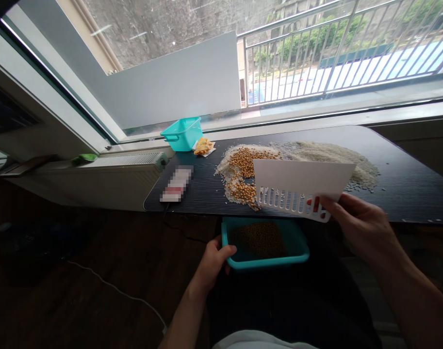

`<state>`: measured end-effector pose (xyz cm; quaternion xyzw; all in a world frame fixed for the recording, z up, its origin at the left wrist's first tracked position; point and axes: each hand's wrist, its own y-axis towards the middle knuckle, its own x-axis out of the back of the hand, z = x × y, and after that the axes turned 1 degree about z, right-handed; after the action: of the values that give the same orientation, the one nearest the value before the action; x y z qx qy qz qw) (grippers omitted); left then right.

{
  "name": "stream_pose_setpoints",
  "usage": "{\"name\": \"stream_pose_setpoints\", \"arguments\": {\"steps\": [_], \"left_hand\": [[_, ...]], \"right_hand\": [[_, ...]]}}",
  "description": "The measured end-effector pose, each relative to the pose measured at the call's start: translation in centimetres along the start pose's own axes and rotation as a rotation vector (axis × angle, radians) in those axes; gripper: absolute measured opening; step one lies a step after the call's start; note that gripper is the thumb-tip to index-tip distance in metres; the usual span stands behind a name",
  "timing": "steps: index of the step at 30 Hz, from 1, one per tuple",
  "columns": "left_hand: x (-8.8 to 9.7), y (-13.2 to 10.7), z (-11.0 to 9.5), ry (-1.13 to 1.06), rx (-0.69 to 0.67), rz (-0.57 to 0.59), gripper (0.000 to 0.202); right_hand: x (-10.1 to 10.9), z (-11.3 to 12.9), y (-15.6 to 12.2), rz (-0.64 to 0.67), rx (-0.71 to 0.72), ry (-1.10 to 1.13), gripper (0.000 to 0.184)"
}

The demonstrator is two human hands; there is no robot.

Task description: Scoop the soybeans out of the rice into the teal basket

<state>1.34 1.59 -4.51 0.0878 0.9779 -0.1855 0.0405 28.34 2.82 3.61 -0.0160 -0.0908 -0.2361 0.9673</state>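
My left hand (214,259) grips the left rim of a teal plastic basin (268,263), thumb over the edge. The basin is held just below the table's front edge, with soybeans (263,240) inside. My right hand (359,223) pinches the lower right corner of a white slotted scraper (301,175), its slots along the bottom. The scraper stands tilted over the table and hides part of what lies behind it. Left of the scraper, more soybeans (245,162) lie mixed with rice on the table. Behind it to the right spreads a pile of rice (330,154).
The dark table (414,174) stands against a window. A second teal basin (185,133) is at its back left, beside a yellowish piece on white paper (204,146). A blurred-out phone-like object (176,183) lies at the left edge. A radiator (130,167) runs along the wall.
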Motion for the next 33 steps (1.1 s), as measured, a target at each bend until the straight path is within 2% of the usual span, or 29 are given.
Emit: {"name": "stream_pose_setpoints", "arguments": {"steps": [6, 18, 26, 33], "left_hand": [[0.2, 0.4, 0.5, -0.014, 0.006, 0.002, 0.022], [0.1, 0.3, 0.2, -0.016, 0.019, -0.007, 0.024], [0.1, 0.3, 0.4, 0.000, 0.008, -0.004, 0.023], [-0.1, 0.1, 0.0, -0.019, 0.007, -0.008, 0.025]], "right_hand": [[0.4, -0.6, 0.0, 0.010, 0.001, 0.020, 0.036], [0.2, -0.2, -0.3, 0.064, 0.030, 0.021, 0.020], [1.0, -0.2, -0.2, -0.003, -0.011, -0.004, 0.030], [1.5, -0.2, -0.6, 0.062, -0.006, 0.017, 0.035]]}}
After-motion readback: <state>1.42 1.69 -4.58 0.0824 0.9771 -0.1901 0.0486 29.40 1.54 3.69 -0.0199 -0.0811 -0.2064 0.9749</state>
